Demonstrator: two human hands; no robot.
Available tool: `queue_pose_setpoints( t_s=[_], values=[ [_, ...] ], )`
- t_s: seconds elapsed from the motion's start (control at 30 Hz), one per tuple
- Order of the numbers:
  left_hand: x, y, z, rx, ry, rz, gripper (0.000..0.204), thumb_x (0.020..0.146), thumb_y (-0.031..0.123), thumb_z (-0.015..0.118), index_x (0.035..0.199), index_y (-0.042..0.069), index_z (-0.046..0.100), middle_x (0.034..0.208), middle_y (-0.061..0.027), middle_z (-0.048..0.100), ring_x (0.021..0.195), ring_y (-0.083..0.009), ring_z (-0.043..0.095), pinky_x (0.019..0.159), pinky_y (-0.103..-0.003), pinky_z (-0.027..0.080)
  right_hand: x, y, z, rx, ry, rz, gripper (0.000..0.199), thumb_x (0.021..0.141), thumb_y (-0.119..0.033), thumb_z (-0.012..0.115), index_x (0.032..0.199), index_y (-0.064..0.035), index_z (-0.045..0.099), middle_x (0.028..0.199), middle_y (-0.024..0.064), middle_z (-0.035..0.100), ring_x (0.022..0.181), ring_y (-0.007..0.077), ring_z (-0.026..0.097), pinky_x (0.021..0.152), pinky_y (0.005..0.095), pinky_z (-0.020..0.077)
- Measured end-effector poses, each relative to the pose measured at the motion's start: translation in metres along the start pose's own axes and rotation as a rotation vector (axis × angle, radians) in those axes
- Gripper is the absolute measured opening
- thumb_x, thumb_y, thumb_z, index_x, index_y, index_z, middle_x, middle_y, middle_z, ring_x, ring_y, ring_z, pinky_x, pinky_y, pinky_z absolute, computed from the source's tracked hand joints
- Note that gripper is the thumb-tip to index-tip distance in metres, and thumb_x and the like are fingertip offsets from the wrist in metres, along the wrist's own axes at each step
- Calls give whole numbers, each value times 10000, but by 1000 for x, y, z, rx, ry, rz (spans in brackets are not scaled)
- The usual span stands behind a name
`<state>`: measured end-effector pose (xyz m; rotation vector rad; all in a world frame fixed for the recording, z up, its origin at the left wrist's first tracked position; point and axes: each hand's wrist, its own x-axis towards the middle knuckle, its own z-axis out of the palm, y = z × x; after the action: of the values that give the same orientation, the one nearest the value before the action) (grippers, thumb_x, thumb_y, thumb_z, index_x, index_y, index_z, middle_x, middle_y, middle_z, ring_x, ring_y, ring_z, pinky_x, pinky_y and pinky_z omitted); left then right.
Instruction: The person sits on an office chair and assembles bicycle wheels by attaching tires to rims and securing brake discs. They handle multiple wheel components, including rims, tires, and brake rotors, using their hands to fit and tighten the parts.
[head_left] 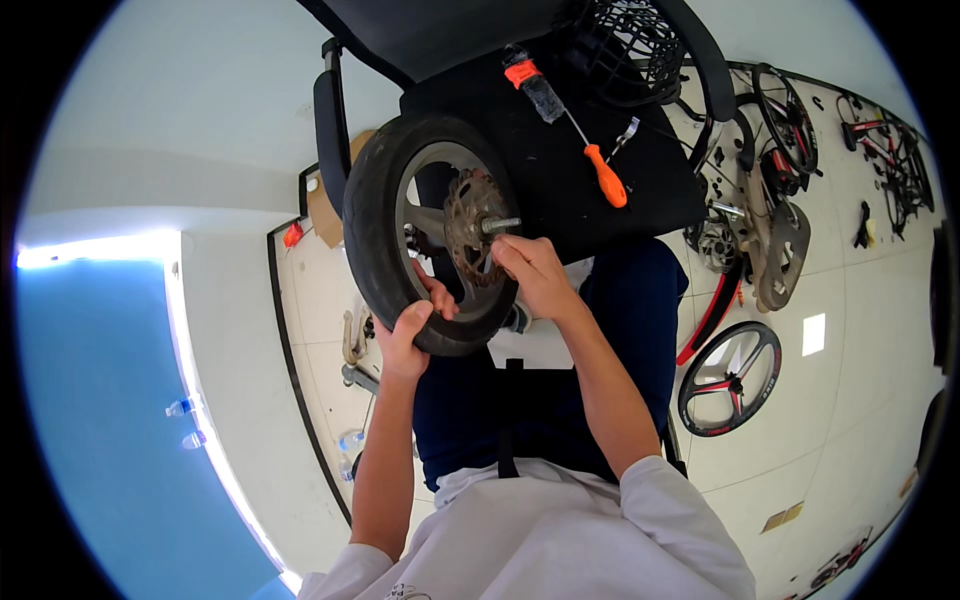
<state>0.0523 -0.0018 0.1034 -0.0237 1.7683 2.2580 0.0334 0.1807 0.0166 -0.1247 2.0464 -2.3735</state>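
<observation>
A small wheel [372,235] with a black tyre stands upright, tilted, against the front of the black chair seat. My left hand [408,335] is closed around the near edge of its tyre, fingers reaching through to the rim. On the hub sit a rusty, toothed brake disc [463,222] and a threaded axle [503,225] sticking out to the right. My right hand [540,277] is pinched just below the axle, beside the disc; whatever is between its fingertips is hidden. An orange-handled screwdriver [606,176] lies on the seat to the right.
The office chair [640,190] also holds a black basket [625,60] and an orange-and-black wrapped object [537,92]. On the tiled floor at right lie a spoked wheel [733,384], a red-black curved fender [714,312] and several bicycle parts. Clear plastic bottles [350,442] stand at left.
</observation>
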Motion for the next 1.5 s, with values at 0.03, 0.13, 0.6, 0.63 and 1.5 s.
queue_pose_setpoints(
  t_s=[0.03,0.13,0.6,0.63,1.5],
  values=[
    [2,4,-3,-33,-2,-9,530,737,244,626,1175,7,443,803,-110,500,738,-217,537,757,-374,459,1,-2,-1,17,-11,5,323,955,-233,491,791,40,543,583,181,449,510,283,443,527,352,371],
    [11,16,-7,-82,-3,-49,488,718,182,643,1131,-10,466,775,-124,514,708,-227,554,735,-378,473,3,-3,-1,5,7,10,306,938,-216,487,811,56,551,606,190,475,534,310,472,547,357,386],
    [37,47,1,23,40,-222,445,780,312,595,1116,47,473,750,-83,495,685,-204,513,720,-356,442,11,-4,11,-58,114,-51,270,986,-219,459,923,16,576,680,210,568,649,399,580,586,408,441],
    [37,47,1,18,41,-224,446,780,314,595,1117,48,474,751,-82,496,685,-204,513,722,-356,442,11,-6,11,-86,115,-63,274,988,-225,459,916,12,577,677,210,569,651,403,582,586,416,443],
    [45,54,-4,26,17,-249,404,789,297,584,1075,32,478,724,-79,494,666,-193,512,677,-341,444,26,-6,3,-620,117,-335,176,928,-216,582,895,-46,552,654,130,597,616,347,596,530,426,462]
  ],
)
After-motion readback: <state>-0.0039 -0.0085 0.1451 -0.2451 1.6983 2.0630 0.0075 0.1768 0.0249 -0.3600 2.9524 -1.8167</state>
